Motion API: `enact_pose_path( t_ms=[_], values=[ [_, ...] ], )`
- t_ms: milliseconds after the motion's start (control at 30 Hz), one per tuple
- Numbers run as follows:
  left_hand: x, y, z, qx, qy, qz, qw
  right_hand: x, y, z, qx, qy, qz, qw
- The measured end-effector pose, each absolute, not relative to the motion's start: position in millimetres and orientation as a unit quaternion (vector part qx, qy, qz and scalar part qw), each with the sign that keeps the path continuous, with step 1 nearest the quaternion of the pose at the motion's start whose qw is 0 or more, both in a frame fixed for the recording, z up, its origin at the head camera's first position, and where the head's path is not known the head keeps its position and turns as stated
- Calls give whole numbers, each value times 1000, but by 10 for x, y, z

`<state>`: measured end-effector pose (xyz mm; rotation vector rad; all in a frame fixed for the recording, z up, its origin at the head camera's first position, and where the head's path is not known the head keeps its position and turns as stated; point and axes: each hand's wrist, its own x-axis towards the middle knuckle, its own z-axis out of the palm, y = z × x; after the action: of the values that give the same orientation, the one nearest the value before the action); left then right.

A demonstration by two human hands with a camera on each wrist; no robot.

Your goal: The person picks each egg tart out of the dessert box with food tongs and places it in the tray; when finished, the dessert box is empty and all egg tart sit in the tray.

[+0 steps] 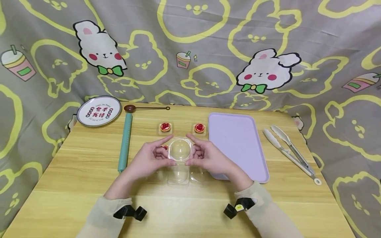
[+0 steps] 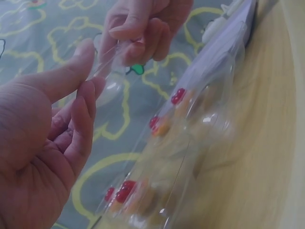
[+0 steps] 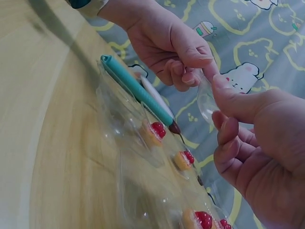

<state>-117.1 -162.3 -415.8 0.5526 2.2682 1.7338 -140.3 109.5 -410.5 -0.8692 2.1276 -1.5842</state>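
Both hands hold a square clear plastic lid (image 1: 180,150) with a round domed middle, raised above the table. At its left edge the left hand (image 1: 148,157) pinches it between thumb and fingers. The right hand (image 1: 209,157) grips the opposite edge the same way. Beneath and around them are clear plastic containers (image 1: 178,180), several holding small tarts with red topping. One tart (image 1: 165,127) sits at the back left and another tart (image 1: 199,128) at the back right. A third tart (image 1: 164,147) is partly hidden behind the left hand.
A teal rolling pin (image 1: 125,142) lies left of the containers, with a brown spoon (image 1: 146,108) and a white plate (image 1: 99,111) behind. To the right are a lilac tray (image 1: 238,148) and tongs (image 1: 291,153). A patterned curtain (image 1: 190,49) hangs along the table's back.
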Motion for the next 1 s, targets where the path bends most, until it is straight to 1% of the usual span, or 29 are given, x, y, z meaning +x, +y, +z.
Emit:
enact_pose_path(
  t_ms=[300, 367, 533, 767, 867, 1000],
  values=[
    [-1170, -1916, -4227, 184, 781, 590, 97, -1487, 806, -4072, -336, 805, -470, 133],
    [-1150, -2036, -4273, 181, 779, 593, 93, -1494, 692, -4048, -338, 808, -463, 135],
    [-1058, -2320, -4406, 165, 778, 598, 104, -1482, 421, -4028, -354, 816, -432, 150],
    [-888, -2628, -4498, 132, 796, 578, 117, -1443, 42, -4114, -393, 834, -361, 141],
    [-840, -2724, -4507, 134, 810, 559, 117, -1420, -98, -4137, -391, 847, -328, 145],
    [-792, -2835, -4499, 144, 826, 536, 101, -1396, -252, -4162, -374, 863, -302, 157]
  ],
)
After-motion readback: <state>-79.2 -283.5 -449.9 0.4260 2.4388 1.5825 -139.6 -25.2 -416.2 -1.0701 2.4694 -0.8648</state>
